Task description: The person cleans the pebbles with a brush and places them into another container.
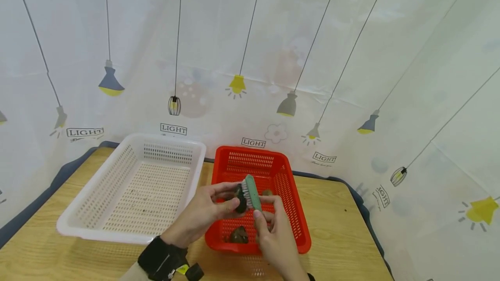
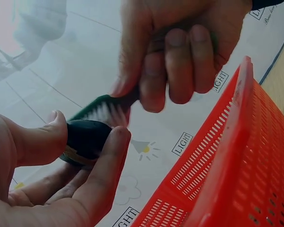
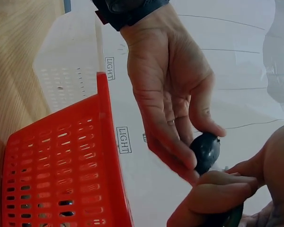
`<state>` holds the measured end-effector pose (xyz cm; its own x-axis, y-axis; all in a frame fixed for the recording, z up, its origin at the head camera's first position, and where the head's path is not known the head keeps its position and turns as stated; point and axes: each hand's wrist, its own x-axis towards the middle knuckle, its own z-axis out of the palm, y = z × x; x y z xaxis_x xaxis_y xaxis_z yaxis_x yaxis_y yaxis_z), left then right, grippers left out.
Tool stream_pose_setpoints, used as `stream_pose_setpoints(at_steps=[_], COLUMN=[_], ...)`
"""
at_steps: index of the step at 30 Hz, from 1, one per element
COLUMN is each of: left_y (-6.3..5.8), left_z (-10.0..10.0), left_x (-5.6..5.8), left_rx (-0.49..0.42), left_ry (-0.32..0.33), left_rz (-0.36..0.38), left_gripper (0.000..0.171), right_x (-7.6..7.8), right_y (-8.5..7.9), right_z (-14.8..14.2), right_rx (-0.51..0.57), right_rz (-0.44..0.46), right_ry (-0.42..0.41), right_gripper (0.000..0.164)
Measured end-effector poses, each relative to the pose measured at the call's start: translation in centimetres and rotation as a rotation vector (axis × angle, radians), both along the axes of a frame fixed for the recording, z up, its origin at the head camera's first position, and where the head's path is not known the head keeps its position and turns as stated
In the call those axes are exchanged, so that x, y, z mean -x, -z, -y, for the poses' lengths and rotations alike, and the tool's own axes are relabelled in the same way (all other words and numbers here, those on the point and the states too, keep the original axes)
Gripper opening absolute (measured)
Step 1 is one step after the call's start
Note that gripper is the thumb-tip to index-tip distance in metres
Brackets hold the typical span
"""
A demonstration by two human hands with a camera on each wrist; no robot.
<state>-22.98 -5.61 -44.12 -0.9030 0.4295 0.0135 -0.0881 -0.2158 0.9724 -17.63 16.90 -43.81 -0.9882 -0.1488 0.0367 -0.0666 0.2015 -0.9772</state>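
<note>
My left hand pinches a dark, glossy, rounded shell between thumb and fingers, above the red basket. It looks like a clam, with a yellow-brown patch low on its side. My right hand grips a green scrub brush by its handle. The white bristles face the shell and meet its upper side in the left wrist view. Inside the basket lie a brownish shell near the front and another roundish one further back, partly behind the right hand.
To the left, a white plastic basket stands on the wooden table, with small dark specks on its bottom. A pale sheet printed with lamps hangs behind the table. A black strap device is on the left wrist.
</note>
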Motion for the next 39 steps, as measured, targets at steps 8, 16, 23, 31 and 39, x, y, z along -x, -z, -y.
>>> stream_pose_setpoints(at_steps=[8, 16, 23, 31, 39], left_y=[-0.2, -0.1, -0.1, -0.1, -0.2], left_z=[0.7, 1.0, 1.1, 0.7, 0.7], left_x=[0.1, 0.3, 0.3, 0.2, 0.1], left_rx=[-0.063, -0.111, -0.1, -0.074, -0.043], left_ry=[0.044, 0.071, 0.077, 0.041, 0.039], left_rz=[-0.008, -0.027, 0.001, 0.044, 0.061], left_gripper=[0.07, 0.073, 0.067, 0.046, 0.049], right_x=[0.2, 0.2, 0.2, 0.0, -0.1], right_y=[0.3, -0.1, -0.4, -0.5, -0.2], right_z=[-0.9, -1.3, -1.6, -1.4, -1.1], right_rx=[0.034, 0.109, 0.15, 0.155, 0.139], right_rz=[0.051, 0.098, 0.113, 0.097, 0.1], right_ry=[0.027, 0.049, 0.051, 0.013, -0.017], right_gripper=[0.043, 0.04, 0.04, 0.039, 0.043])
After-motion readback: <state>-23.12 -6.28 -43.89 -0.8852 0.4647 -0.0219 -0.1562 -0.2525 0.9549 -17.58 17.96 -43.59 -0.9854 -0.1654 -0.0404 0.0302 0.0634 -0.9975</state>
